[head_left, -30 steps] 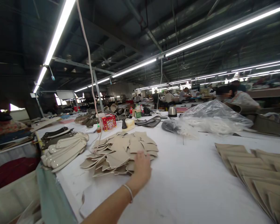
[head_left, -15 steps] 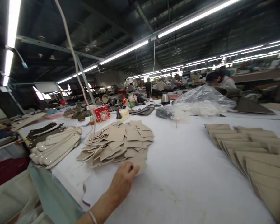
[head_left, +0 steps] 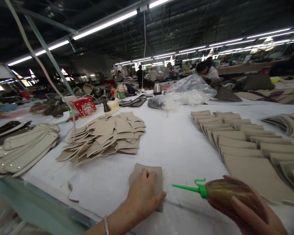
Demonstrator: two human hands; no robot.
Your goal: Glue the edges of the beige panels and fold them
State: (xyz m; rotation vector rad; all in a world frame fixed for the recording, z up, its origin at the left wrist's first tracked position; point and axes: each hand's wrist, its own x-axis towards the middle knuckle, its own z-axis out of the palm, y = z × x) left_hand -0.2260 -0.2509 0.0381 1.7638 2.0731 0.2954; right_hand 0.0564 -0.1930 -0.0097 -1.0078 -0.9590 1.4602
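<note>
My left hand [head_left: 143, 197] lies flat with fingers spread on a single beige cut piece [head_left: 148, 178] on the white table [head_left: 181, 150]. My right hand [head_left: 250, 215] is wrapped round a brownish glue bottle [head_left: 231, 192] with a green nozzle pointing left toward that piece. Just beyond the piece lies a fanned pile of beige cut pieces [head_left: 105, 137]. Rows of larger beige panels [head_left: 245, 140] overlap at the right.
Long cream strap pieces [head_left: 22, 148] lie at the left. A red box [head_left: 84, 106], a clear plastic bag [head_left: 191, 89] and a kettle [head_left: 157, 88] stand farther back. A hanging cord [head_left: 46, 71] drops to the table. Other people work at distant benches.
My left hand has drawn one beige piece off the pile toward me and now presses it flat. My right hand with the glue bottle has come into view. The camera tilted down.
</note>
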